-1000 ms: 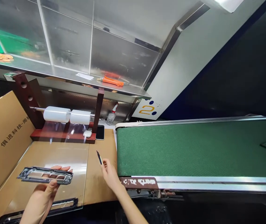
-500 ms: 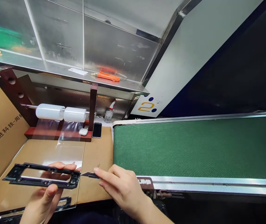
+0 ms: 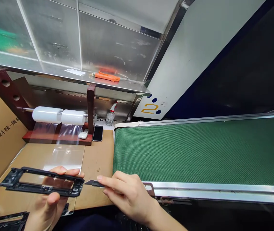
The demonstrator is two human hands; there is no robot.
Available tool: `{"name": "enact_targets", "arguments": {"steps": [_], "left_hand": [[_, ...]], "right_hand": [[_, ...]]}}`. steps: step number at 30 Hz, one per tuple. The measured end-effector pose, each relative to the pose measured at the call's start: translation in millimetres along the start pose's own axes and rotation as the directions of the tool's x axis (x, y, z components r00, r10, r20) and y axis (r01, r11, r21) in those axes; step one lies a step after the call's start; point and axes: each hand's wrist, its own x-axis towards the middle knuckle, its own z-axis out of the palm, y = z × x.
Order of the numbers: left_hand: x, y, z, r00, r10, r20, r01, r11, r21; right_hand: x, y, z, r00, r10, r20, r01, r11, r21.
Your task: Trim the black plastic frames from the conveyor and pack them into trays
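My left hand [image 3: 51,199] grips a black rectangular plastic frame [image 3: 13,179] with a long window through it, thumb on the near edge and fingers behind. The frame is held up over the work surface, slightly tilted. In my right hand [image 3: 129,195] is a craft knife [image 3: 95,183], pinched between thumb and fingers. Its blade points left at the frame's right end; whether the tip touches it I cannot tell. A second black frame [image 3: 4,221] lies below at the near edge, partly hidden by my left wrist.
Two film rolls [image 3: 47,114] hang on a rod in a dark red stand [image 3: 91,110]. By it lie an earbud case [image 3: 82,135] and a phone [image 3: 97,133]. A green conveyor belt [image 3: 187,150] runs to the right. An orange tool [image 3: 106,76] rests on the metal shelf.
My right hand has moved left with the knife, bringing its blade to the frame's right end. The left hand has tilted the frame and shifted it slightly. The view has turned rightward.
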Motion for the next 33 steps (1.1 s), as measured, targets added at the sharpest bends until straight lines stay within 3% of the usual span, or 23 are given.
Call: {"name": "enact_targets", "arguments": {"steps": [2,4,6,7,8,10,12,14,18,24,33], "left_hand": [[-1.1,0.9,6.5,1.0,-0.008,-0.009,0.008,1.0,-0.005],[-0.9,1.7,11.4,1.0,-0.008,-0.021,0.008,1.0,-0.002],[0.4,1.7,14.0,1.0,0.002,-0.015,-0.002,1.0,0.007],[1.3,1.3,14.3,1.0,0.008,-0.005,-0.008,1.0,0.013],[2.5,0.8,13.9,1.0,0.012,0.003,-0.012,1.0,0.02],[4.8,-0.5,11.7,1.0,0.014,0.007,-0.015,0.999,0.036],[7.0,-1.6,8.3,1.0,0.008,0.01,-0.008,0.999,0.054],[8.4,-1.7,5.5,1.0,0.013,0.019,-0.014,0.997,0.072],[9.4,-0.2,2.6,0.999,0.04,0.01,-0.041,0.993,0.114],[11.3,0.3,-5.1,0.995,0.03,0.093,-0.046,0.985,0.167],[4.4,0.6,-1.4,0.996,0.086,0.037,-0.09,0.985,0.148]], "right_hand": [[-1.4,3.2,1.2,0.986,0.12,0.112,-0.149,0.939,0.309],[-3.1,6.4,2.8,0.942,0.168,0.292,-0.316,0.738,0.596],[-5.2,7.7,2.9,0.917,0.148,0.37,-0.383,0.581,0.718],[-6.2,7.3,2.2,0.927,0.153,0.343,-0.363,0.598,0.715],[-7.1,6.1,1.0,0.949,0.159,0.272,-0.305,0.682,0.664],[-8.4,2.2,-1.8,0.994,0.096,0.06,-0.112,0.91,0.399],[-8.6,-2.1,-3.8,0.995,-0.048,-0.087,0.053,0.997,0.053],[-8.1,-5.4,-4.4,0.979,-0.144,-0.145,0.12,0.98,-0.159],[-6.8,-8.5,-2.9,0.971,-0.178,-0.16,0.121,0.941,-0.318],[-5.8,-11.3,-0.7,0.972,-0.18,-0.154,0.112,0.923,-0.369],[-4.6,-14.1,4.9,0.971,-0.168,-0.17,0.089,0.915,-0.394]]}}
